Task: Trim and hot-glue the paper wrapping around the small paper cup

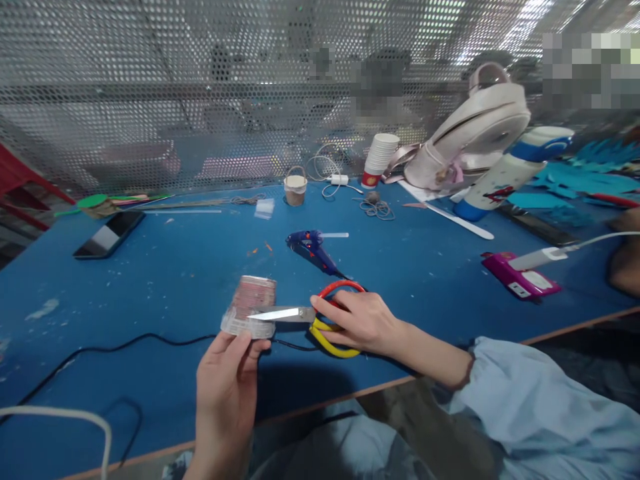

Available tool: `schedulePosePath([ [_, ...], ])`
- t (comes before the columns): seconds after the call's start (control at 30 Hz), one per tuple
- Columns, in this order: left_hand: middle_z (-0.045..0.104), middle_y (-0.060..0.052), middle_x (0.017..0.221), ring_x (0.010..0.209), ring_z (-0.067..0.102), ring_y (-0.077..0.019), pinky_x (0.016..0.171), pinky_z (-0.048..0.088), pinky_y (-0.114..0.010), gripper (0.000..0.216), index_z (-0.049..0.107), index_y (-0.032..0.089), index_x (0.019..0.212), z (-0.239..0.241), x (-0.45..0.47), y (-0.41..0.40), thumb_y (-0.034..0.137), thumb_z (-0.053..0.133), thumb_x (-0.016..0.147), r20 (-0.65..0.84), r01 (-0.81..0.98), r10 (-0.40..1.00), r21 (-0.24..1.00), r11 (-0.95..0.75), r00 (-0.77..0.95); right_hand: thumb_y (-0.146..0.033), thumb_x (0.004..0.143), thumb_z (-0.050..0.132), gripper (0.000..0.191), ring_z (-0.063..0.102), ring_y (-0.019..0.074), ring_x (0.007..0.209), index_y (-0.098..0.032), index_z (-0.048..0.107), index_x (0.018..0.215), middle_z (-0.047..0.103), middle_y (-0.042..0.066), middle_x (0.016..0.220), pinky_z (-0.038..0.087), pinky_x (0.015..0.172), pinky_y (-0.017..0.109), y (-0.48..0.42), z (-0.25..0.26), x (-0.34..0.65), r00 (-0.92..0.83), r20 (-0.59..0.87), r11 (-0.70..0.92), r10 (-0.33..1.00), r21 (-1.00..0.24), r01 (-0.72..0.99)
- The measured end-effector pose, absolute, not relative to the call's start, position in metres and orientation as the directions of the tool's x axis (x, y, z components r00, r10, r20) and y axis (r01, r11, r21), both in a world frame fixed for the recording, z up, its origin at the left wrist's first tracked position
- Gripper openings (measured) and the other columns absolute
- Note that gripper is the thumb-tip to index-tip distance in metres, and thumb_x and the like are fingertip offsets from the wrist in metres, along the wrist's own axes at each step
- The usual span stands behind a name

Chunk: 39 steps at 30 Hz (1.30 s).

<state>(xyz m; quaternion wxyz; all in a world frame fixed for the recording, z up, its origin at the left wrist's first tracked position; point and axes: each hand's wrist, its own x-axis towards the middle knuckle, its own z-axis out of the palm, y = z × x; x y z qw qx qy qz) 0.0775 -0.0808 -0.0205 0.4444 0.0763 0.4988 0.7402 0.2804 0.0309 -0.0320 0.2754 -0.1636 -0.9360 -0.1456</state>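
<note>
My left hand (227, 373) pinches the lower edge of a small, flat reddish piece (255, 297) with a clear, plastic-looking band along its bottom; I cannot make out its exact kind. In my right hand (367, 323) is a pair of scissors (285, 314) with one red and one yellow handle loop. Their blades point left and lie across the front of the reddish piece, looking nearly closed. Whether they touch or cut it cannot be told. Beyond the hands, a blue glue gun (313, 250) lies on its side with a clear glue stick (336, 235) at its back.
A black cord (165, 342) crosses the blue table (150, 287) under my hands. Further back stand a small basket (295, 190), paper cups (380, 160), a backpack (465, 140) and a bottle (513, 173). A phone (110, 235) lies left, a purple power strip (523, 275) right.
</note>
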Motion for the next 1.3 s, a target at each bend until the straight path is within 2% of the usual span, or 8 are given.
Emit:
schedulePosePath([
  [0.33,0.072,-0.003,0.069,0.054,0.064,-0.0099,0.054,0.056,-0.016,0.033,0.075,0.014,0.076,-0.0225,0.0766,-0.0825,0.028,0.091,0.050,-0.304,-0.535,0.718,0.837,-0.112,-0.626,-0.042,0.101,0.043,0.040,0.050,0.0112,0.051,-0.012,0.062,0.119,0.057,0.000,0.062,0.034,0.045,0.025,0.0341,-0.0350,0.2825,-0.798,0.578,0.913,0.168,0.215,0.348],
  [0.4,0.072,-0.002,0.070,0.054,0.065,-0.0104,0.054,0.057,-0.017,0.033,0.075,0.014,0.077,-0.0230,0.0764,-0.0826,0.028,0.090,0.051,-0.300,-0.533,0.720,0.838,-0.113,-0.625,-0.042,0.101,0.044,0.041,0.052,0.0113,0.052,-0.011,0.061,0.120,0.058,0.000,0.063,0.034,0.046,0.025,0.0333,-0.0365,0.2823,-0.796,0.577,0.924,0.184,0.174,0.340],
  [0.53,0.073,-0.002,0.076,0.056,0.066,-0.0116,0.055,0.059,-0.020,0.030,0.074,0.014,0.075,-0.0223,0.0763,-0.0817,0.025,0.089,0.052,-0.290,-0.530,0.723,0.839,-0.122,-0.627,-0.043,0.098,0.047,0.041,0.057,0.0130,0.061,-0.013,0.057,0.124,0.064,0.004,0.076,0.038,0.050,0.025,0.0303,-0.0370,0.2792,-0.755,0.591,0.933,0.285,0.010,0.360],
  [0.6,0.073,-0.002,0.075,0.056,0.067,-0.0123,0.055,0.059,-0.021,0.030,0.074,0.014,0.077,-0.0225,0.0761,-0.0811,0.026,0.089,0.054,-0.276,-0.518,0.733,0.847,-0.121,-0.622,-0.042,0.095,0.049,0.041,0.057,0.0141,0.064,-0.013,0.057,0.124,0.065,0.005,0.079,0.039,0.052,0.025,0.0290,-0.0354,0.2767,-0.738,0.603,0.930,0.303,-0.018,0.367],
  [0.9,0.073,-0.002,0.074,0.052,0.066,-0.0116,0.053,0.057,-0.019,0.032,0.074,0.013,0.077,-0.0248,0.0726,-0.0819,0.027,0.089,0.052,-0.270,-0.493,0.738,0.865,-0.096,-0.618,-0.044,0.101,0.039,0.043,0.051,0.0135,0.054,-0.012,0.060,0.121,0.060,0.003,0.069,0.033,0.046,0.028,0.0310,-0.0338,0.2787,-0.784,0.581,0.918,0.216,0.153,0.366],
  [1.07,0.074,-0.004,0.073,0.048,0.064,-0.0104,0.050,0.055,-0.018,0.035,0.073,0.012,0.074,-0.0198,0.0731,-0.0831,0.028,0.091,0.048,-0.288,-0.497,0.739,0.865,-0.072,-0.609,-0.040,0.100,0.045,0.036,0.050,0.0124,0.052,-0.013,0.060,0.119,0.058,0.000,0.063,0.034,0.046,0.026,0.0325,-0.0367,0.2818,-0.771,0.619,0.908,0.150,0.223,0.356],
  [1.13,0.073,-0.003,0.073,0.048,0.065,-0.0112,0.050,0.056,-0.018,0.036,0.073,0.013,0.074,-0.0188,0.0728,-0.0832,0.029,0.091,0.047,-0.289,-0.494,0.741,0.867,-0.066,-0.606,-0.040,0.100,0.045,0.037,0.051,0.0124,0.052,-0.012,0.060,0.119,0.058,0.000,0.063,0.036,0.047,0.026,0.0326,-0.0371,0.2813,-0.763,0.627,0.921,0.157,0.186,0.343],
  [1.3,0.073,-0.002,0.070,0.056,0.069,-0.0135,0.059,0.059,-0.020,0.033,0.073,0.014,0.074,-0.0218,0.0724,-0.0813,0.027,0.091,0.050,-0.274,-0.472,0.732,0.878,-0.074,-0.624,-0.041,0.098,0.047,0.040,0.060,0.0132,0.063,-0.012,0.056,0.123,0.066,0.004,0.077,0.045,0.054,0.024,0.0317,-0.0358,0.2785,-0.707,0.644,0.939,0.291,-0.051,0.340],
])
